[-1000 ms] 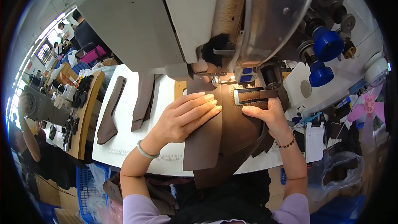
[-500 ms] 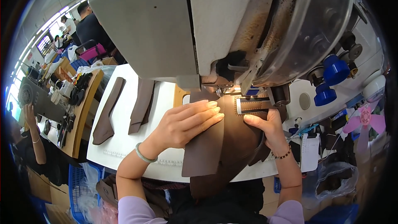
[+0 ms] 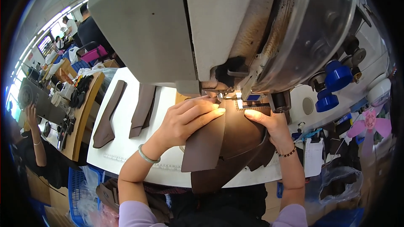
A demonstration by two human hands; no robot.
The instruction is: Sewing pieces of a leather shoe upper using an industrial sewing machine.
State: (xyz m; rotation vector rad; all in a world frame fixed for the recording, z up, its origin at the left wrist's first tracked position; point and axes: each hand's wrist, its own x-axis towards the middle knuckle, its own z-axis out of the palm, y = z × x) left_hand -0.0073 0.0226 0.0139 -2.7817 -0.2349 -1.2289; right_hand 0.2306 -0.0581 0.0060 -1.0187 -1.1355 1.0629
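As seen in the head view, the left hand (image 3: pixel 185 120) lies over the brown piece (image 3: pixel 244 136) with palm down, its fingers extended close together and not clamped on anything. The right hand (image 3: pixel 273 124) bears on the same piece from the other side, its thumb on the upper face and pointing inward; the other fingers are largely hidden, so whether they close on the piece from beneath cannot be told. The piece sits between the two hands, running up under the machine (image 3: pixel 147 33) and hanging over the near edge of the table (image 3: pixel 179 178) below them. Stitching (image 3: pixel 264 110) shows just beyond the right thumb, partly covered by the machine. A bright light (image 3: pixel 239 101) falls between and just ahead of the hands. Left of the left hand, and apart from it, two brown strips (image 3: pixel 110 115) (image 3: pixel 142 111) lie on the table. A bangle (image 3: pixel 148 154) is on the left wrist and a beaded bracelet (image 3: pixel 286 153) on the right. Beyond the right hand, further to the right, are blue knobs (image 3: pixel 338 76) and a pink fan (image 3: pixel 370 119); a white sheet (image 3: pixel 313 157) hangs to the right of that wrist.
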